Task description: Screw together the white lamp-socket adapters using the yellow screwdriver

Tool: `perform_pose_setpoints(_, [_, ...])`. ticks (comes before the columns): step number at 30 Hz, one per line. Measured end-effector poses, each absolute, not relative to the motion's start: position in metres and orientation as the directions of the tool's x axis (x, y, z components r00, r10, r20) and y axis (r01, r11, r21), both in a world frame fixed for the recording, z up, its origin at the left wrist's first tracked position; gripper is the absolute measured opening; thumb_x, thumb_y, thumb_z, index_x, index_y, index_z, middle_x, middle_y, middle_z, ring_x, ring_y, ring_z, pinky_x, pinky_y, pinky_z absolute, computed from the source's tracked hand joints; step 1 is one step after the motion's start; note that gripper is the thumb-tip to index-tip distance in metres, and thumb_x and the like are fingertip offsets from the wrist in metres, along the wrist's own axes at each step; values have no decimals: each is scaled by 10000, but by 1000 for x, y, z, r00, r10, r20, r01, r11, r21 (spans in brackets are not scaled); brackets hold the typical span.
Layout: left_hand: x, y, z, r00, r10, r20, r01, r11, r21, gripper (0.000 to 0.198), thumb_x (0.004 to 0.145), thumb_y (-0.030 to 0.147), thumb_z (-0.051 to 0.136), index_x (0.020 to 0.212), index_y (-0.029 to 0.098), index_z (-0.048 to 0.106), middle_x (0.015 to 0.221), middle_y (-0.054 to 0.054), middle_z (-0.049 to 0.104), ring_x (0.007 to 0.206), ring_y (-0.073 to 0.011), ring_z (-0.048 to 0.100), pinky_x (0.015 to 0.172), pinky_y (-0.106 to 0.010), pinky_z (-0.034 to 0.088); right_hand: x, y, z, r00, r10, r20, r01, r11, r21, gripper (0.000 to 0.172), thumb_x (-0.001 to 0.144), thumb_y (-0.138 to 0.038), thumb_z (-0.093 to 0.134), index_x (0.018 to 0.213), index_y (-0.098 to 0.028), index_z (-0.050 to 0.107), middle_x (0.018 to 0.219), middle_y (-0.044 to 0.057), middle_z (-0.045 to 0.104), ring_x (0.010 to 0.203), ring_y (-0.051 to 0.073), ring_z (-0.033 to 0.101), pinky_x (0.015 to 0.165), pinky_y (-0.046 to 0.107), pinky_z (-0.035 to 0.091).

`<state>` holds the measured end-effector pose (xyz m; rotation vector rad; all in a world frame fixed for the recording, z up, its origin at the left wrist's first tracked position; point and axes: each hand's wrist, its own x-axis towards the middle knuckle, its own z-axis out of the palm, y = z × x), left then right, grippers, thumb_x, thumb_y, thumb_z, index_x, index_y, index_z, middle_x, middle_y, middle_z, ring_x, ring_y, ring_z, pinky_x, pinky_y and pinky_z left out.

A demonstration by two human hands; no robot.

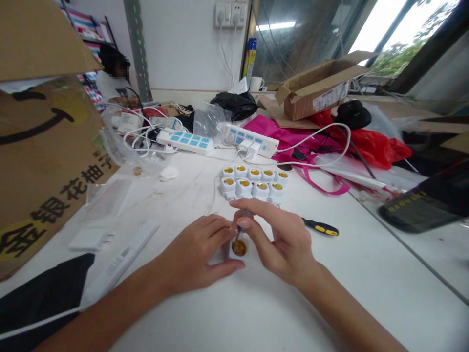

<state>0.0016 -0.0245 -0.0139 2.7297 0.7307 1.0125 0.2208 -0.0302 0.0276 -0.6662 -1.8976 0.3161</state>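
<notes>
My left hand (194, 255) grips the sides of a white lamp socket (239, 248), whose brass-coloured interior faces up. My right hand (280, 242) pinches a small screwdriver (238, 233) between thumb and fingers, with its tip down in the socket's opening. Most of the screwdriver's handle is hidden by my fingers. Just beyond my hands stands a group of several similar white lamp sockets (252, 183). A screwdriver with a black and yellow handle (320, 227) lies to the right of my right hand, not touching it.
Two white power strips (185, 142) (252, 139) and tangled white cables lie behind the sockets. A large cardboard box (36, 161) stands at the left, and a pink bag (289, 142) lies at the back right. A person (113, 80) sits at the far left.
</notes>
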Motion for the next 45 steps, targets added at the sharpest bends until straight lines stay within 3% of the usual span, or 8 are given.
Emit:
perform_pose_setpoints(5, [2, -24, -14, 662, 493, 564, 389, -870, 303, 479, 1052, 439, 737, 1435, 229, 540, 1281, -117, 776, 1159, -289, 760, 968, -460, 655, 219, -28, 31, -301, 530, 792, 296, 842, -451, 221, 1036, -176, 753, 1255, -210, 748, 872, 16, 765, 758, 147, 726, 729, 269, 611])
perform_pose_setpoints(18, [2, -24, -13, 665, 498, 557, 404, -867, 293, 476, 1059, 453, 726, 1433, 223, 543, 1227, -111, 776, 1113, -292, 767, 930, -457, 658, 219, -27, 30, -289, 537, 793, 284, 839, -465, 242, 1010, -220, 806, 1248, -222, 758, 892, 21, 784, 763, 156, 737, 738, 293, 630])
perform_pose_setpoints(22, [1, -24, -16, 665, 498, 556, 405, -866, 292, 513, 1068, 472, 708, 1471, 219, 515, 1315, -137, 761, 1208, -315, 751, 995, -487, 655, 217, -29, 29, -284, 575, 767, 259, 817, -516, 264, 1032, -176, 751, 1286, -250, 753, 999, 29, 835, 853, 167, 794, 813, 294, 664])
perform_pose_setpoints(30, [0, -25, -14, 679, 492, 544, 407, -870, 279, 468, 1080, 469, 685, 1447, 211, 552, 1323, -148, 764, 1179, -314, 759, 970, -482, 673, 218, -27, 28, -250, 581, 775, 198, 814, -546, 258, 988, -190, 835, 1235, -248, 790, 931, 13, 831, 834, 164, 804, 805, 296, 662])
perform_pose_setpoints(35, [0, -24, -15, 671, 494, 553, 424, -867, 261, 424, 1047, 465, 734, 1377, 214, 646, 1371, -151, 750, 1303, -337, 728, 1082, -518, 645, 220, -30, 36, -312, 681, 662, 90, 715, -693, 249, 1072, -178, 693, 1284, -260, 794, 1163, 70, 861, 1062, 212, 829, 953, 373, 682])
perform_pose_setpoints(38, [0, -24, -16, 665, 506, 549, 438, -860, 261, 401, 1037, 453, 751, 1347, 213, 669, 1362, -148, 757, 1272, -334, 740, 1054, -510, 654, 221, -29, 39, -290, 740, 607, 82, 651, -755, 174, 1056, -237, 746, 1207, -255, 830, 1105, 70, 868, 995, 206, 835, 895, 342, 692])
perform_pose_setpoints(41, [0, -25, -15, 656, 504, 562, 433, -861, 267, 372, 1029, 435, 761, 1310, 212, 662, 1285, -133, 778, 1165, -313, 765, 972, -485, 667, 223, -26, 39, -279, 744, 607, 69, 646, -761, 130, 1034, -268, 788, 1151, -245, 841, 1040, 64, 860, 936, 195, 820, 870, 337, 684])
perform_pose_setpoints(45, [1, -26, -14, 651, 501, 571, 440, -861, 254, 341, 1025, 423, 766, 1260, 211, 640, 1260, -133, 784, 1173, -316, 760, 975, -484, 656, 224, -23, 34, -261, 726, 636, 44, 667, -743, 139, 978, -247, 860, 1112, -250, 822, 969, 29, 827, 882, 173, 783, 819, 318, 647])
